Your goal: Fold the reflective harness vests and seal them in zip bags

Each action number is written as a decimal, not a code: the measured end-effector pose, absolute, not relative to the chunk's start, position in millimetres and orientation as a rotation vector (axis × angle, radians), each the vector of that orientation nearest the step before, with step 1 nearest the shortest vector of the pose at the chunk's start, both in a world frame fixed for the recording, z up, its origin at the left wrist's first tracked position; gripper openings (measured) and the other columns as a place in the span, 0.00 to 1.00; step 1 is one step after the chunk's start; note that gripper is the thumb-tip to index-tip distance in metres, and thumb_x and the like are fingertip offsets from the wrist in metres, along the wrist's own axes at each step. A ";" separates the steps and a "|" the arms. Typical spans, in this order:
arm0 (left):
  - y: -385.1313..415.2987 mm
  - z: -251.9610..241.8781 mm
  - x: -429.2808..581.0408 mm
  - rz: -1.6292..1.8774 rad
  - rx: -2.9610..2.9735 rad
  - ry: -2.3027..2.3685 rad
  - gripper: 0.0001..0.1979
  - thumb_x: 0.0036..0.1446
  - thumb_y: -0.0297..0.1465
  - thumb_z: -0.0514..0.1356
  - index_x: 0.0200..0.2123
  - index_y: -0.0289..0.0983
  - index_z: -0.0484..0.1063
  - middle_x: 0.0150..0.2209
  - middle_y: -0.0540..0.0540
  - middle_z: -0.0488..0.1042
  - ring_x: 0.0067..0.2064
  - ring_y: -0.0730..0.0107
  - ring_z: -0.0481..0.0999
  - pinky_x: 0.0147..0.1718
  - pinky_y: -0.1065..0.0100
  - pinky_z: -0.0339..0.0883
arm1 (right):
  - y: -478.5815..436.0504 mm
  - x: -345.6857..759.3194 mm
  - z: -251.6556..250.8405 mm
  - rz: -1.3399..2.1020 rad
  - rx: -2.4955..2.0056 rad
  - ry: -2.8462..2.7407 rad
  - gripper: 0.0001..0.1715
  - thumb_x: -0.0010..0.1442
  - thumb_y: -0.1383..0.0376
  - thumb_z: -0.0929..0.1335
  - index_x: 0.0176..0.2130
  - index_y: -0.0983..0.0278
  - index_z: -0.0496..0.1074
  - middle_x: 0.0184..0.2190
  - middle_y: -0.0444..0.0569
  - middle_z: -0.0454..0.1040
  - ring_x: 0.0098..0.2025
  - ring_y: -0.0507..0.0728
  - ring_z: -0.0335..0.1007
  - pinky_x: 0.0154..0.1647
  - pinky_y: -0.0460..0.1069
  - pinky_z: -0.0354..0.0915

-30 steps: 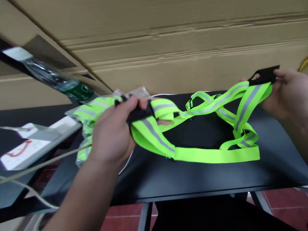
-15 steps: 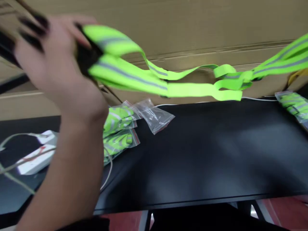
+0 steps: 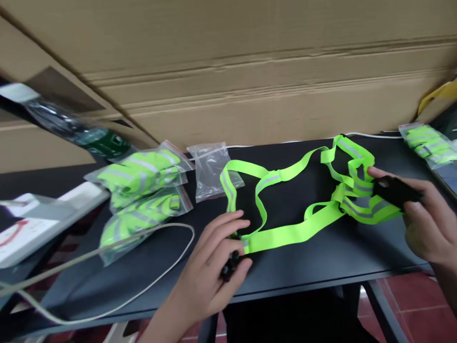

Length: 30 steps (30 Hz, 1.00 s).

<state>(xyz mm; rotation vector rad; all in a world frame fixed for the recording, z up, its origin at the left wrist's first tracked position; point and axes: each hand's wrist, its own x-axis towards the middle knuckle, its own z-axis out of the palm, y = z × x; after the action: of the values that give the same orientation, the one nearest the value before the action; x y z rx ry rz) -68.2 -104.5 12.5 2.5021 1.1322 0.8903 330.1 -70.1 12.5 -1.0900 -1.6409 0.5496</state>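
A neon yellow-green reflective strap harness (image 3: 285,237) with grey stripes lies spread in loops over the black table. My left hand (image 3: 210,267) is closed around a black buckle (image 3: 230,266) at the harness's near left end, close to the table's front edge. At the other end, my right hand (image 3: 428,216) pinches a black plastic piece (image 3: 396,190) joined to the straps. Between the two hands the straps lie slack, with a bunched, twisted part near my right hand.
Bagged folded harnesses (image 3: 139,174) are stacked at left, beside a flat clear bag (image 3: 210,178). Another bagged harness (image 3: 428,145) lies far right. A bottle (image 3: 85,133), a white power strip (image 3: 53,224) and a looped cable (image 3: 143,297) are at left. Cardboard (image 3: 271,95) stands behind the table.
The harness has come down from mid-air onto the table. My left hand has lowered from the upper left to the front edge, and my right hand has come into view.
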 end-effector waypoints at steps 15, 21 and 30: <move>-104.1 2.5 -51.8 0.889 2.479 1.012 0.05 0.61 0.23 0.57 0.38 0.38 0.66 0.54 0.36 0.72 0.60 0.52 0.71 0.51 0.52 0.72 | -111.1 314.2 -3.0 0.041 -1.054 -2.559 0.15 0.59 0.67 0.64 0.47 0.65 0.71 0.61 0.61 0.69 0.65 0.71 0.62 0.58 0.68 0.63; -97.2 -7.9 -23.2 0.479 2.666 0.962 0.16 0.62 0.37 0.63 0.50 0.36 0.70 0.56 0.35 0.72 0.61 0.44 0.69 0.56 0.42 0.67 | -129.3 287.3 -16.9 -0.005 -1.174 -2.561 0.23 0.62 0.69 0.67 0.57 0.64 0.71 0.65 0.58 0.67 0.70 0.70 0.55 0.65 0.69 0.56; -102.2 -7.7 -23.3 0.484 2.463 0.972 0.14 0.62 0.23 0.54 0.50 0.34 0.66 0.61 0.32 0.65 0.68 0.51 0.61 0.61 0.49 0.68 | -125.7 263.0 -10.9 0.128 -1.108 -2.381 0.18 0.59 0.69 0.68 0.50 0.65 0.70 0.59 0.60 0.72 0.65 0.70 0.62 0.64 0.70 0.56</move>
<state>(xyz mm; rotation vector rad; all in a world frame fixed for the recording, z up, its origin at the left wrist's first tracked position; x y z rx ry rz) -23.3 -102.2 -7.7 2.4629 0.9718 0.4841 263.0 -125.7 -10.9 -1.1079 -2.3807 0.1284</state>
